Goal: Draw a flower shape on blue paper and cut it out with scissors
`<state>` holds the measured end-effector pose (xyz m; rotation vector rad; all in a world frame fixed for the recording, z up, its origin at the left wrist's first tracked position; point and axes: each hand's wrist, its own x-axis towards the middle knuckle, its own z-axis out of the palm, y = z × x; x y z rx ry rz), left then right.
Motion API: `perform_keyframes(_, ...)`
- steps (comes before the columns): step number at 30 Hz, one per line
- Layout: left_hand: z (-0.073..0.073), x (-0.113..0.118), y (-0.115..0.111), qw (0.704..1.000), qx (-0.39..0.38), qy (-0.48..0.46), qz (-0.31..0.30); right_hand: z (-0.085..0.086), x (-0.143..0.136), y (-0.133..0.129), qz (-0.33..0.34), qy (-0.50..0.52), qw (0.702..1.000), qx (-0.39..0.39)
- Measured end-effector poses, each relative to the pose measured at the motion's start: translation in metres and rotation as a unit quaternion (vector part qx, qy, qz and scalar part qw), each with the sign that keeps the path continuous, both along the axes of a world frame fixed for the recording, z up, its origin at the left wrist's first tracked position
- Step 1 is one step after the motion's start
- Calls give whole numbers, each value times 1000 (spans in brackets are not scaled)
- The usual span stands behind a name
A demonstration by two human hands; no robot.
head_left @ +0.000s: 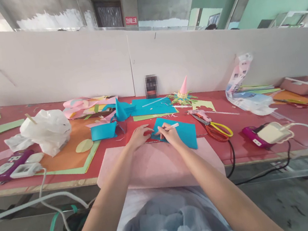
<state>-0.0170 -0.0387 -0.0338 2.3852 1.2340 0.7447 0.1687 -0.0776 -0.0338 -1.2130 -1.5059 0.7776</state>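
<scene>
My right hand [169, 133] is closed around a white pen [173, 126], its lower end hidden by the fingers. Beneath that hand lies a blue sheet of paper [187, 133], set at a slant. Beside the sheet's left corner rests my left hand [141, 136], fingers bent and apart from the thumb. It seems to touch the corner, though a firm hold does not show. Under both forearms, a pale pink sheet [161, 164] hangs over the table's front edge.
Scissors [218, 129] and a pink glue gun [200, 115] lie right of the blue sheet. Behind stand a pink paper cone [184, 86] and a folded blue paper piece [121, 110]. A crumpled white plastic bag [48, 131] sits left. Purple power strips [257, 138] trail cables.
</scene>
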Motion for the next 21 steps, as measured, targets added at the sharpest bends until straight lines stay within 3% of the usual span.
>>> perform_keyframes(12, -1, 0, 2, 1000, -1, 0, -6, -1, 0, 1, -6, 6, 1000, 6)
perform_keyframes(21, 4, 0, -2, 1000, -11, 8, -3, 16, -4, -12, -10, -14, 1000, -20)
